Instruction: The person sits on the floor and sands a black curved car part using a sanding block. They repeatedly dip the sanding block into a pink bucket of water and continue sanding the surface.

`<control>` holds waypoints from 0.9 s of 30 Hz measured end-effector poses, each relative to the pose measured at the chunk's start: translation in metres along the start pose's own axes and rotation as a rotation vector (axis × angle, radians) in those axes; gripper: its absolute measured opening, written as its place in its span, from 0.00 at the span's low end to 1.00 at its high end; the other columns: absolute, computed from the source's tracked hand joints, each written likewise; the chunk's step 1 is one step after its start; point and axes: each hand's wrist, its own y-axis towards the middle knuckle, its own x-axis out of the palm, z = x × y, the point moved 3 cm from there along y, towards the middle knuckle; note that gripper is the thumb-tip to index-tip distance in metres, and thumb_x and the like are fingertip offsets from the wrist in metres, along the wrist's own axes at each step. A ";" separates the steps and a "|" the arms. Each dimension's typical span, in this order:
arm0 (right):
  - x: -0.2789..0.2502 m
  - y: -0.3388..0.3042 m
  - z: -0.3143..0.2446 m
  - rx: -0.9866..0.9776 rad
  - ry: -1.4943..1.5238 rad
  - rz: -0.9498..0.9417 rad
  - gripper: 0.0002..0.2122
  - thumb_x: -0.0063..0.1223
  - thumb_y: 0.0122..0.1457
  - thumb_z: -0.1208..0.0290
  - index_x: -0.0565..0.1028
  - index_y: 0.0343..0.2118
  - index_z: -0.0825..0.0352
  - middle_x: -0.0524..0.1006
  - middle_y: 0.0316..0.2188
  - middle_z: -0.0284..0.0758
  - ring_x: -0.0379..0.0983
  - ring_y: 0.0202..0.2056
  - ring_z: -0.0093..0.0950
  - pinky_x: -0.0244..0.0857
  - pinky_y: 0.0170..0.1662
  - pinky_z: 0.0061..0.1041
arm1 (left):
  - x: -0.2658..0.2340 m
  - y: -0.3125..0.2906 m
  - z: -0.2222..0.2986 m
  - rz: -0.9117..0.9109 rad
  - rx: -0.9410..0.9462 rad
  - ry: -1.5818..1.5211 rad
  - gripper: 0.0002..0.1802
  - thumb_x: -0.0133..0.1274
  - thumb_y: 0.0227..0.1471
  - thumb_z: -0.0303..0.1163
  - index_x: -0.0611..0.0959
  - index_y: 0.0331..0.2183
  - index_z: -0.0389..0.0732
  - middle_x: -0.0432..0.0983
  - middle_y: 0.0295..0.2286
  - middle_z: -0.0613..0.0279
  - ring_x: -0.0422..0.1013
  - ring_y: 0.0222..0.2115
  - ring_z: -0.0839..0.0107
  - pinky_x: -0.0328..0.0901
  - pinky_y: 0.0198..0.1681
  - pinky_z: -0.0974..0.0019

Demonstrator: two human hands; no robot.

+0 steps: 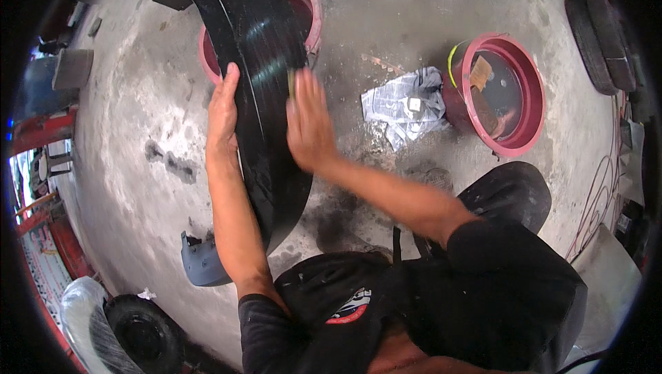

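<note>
Both of your hands bracketed the black fender (258,98), its long axis running away from you. Left hand (222,108) gripped its edge; right hand (308,122) pressed a small green pad (292,84) flat, fingers extended.

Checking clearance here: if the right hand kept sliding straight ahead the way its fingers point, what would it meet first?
The right hand lies flat on the black curved panel, fingers pointing up-frame. Straight on, it probably stays on the panel, then reaches the red tub behind; depth is unclear.

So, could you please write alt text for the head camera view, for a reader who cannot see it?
Seen from above, a person's left hand steadies a glossy black curved panel on a concrete floor while the right hand presses flat on it. A red basin and a crumpled cloth lie to the right.
</note>
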 end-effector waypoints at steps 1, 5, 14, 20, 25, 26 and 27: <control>0.003 0.037 0.004 -0.003 -0.056 0.066 0.25 0.39 0.71 0.68 0.60 0.65 0.79 0.61 0.65 0.59 0.55 0.68 0.53 0.45 0.71 0.50 | 0.002 -0.001 0.003 0.007 -0.008 0.010 0.28 0.55 0.65 0.44 0.76 0.57 0.33 0.79 0.49 0.56 0.79 0.43 0.68 0.75 0.45 0.66; -0.006 0.012 0.000 0.054 -0.023 0.006 0.24 0.38 0.72 0.68 0.60 0.65 0.79 0.61 0.65 0.59 0.54 0.68 0.53 0.46 0.70 0.50 | -0.001 0.002 0.001 0.084 0.039 0.061 0.28 0.55 0.64 0.44 0.76 0.55 0.32 0.80 0.47 0.55 0.79 0.43 0.68 0.75 0.46 0.66; 0.001 0.022 0.006 0.170 -0.074 -0.013 0.25 0.39 0.71 0.67 0.58 0.66 0.78 0.58 0.67 0.59 0.53 0.68 0.53 0.44 0.69 0.56 | -0.004 0.005 -0.001 0.082 0.035 0.080 0.28 0.55 0.64 0.45 0.77 0.54 0.32 0.80 0.48 0.53 0.79 0.43 0.66 0.74 0.48 0.65; 0.000 0.034 0.001 0.083 -0.067 0.023 0.26 0.39 0.71 0.68 0.57 0.66 0.77 0.58 0.67 0.57 0.51 0.69 0.52 0.44 0.69 0.54 | -0.007 0.001 -0.005 0.023 -0.044 -0.018 0.29 0.55 0.64 0.46 0.77 0.54 0.31 0.80 0.48 0.53 0.80 0.42 0.64 0.75 0.46 0.64; -0.006 -0.006 -0.006 0.087 -0.024 -0.039 0.27 0.39 0.71 0.70 0.53 0.69 0.78 0.55 0.69 0.58 0.47 0.71 0.53 0.39 0.72 0.51 | -0.002 0.004 0.001 0.060 0.029 0.101 0.31 0.57 0.62 0.47 0.77 0.55 0.30 0.80 0.49 0.53 0.79 0.44 0.64 0.73 0.49 0.63; -0.005 -0.040 -0.010 0.083 0.034 -0.066 0.28 0.40 0.70 0.71 0.51 0.69 0.79 0.54 0.69 0.61 0.44 0.71 0.56 0.37 0.72 0.52 | -0.001 0.001 0.003 0.074 0.028 0.105 0.32 0.57 0.62 0.47 0.77 0.56 0.30 0.80 0.49 0.53 0.79 0.44 0.65 0.73 0.50 0.64; -0.002 -0.036 -0.011 0.031 0.038 -0.033 0.28 0.41 0.69 0.71 0.52 0.68 0.80 0.54 0.68 0.61 0.47 0.70 0.57 0.40 0.71 0.54 | -0.004 0.002 0.003 0.049 0.019 0.071 0.32 0.57 0.62 0.47 0.76 0.56 0.30 0.80 0.49 0.53 0.79 0.44 0.65 0.73 0.50 0.64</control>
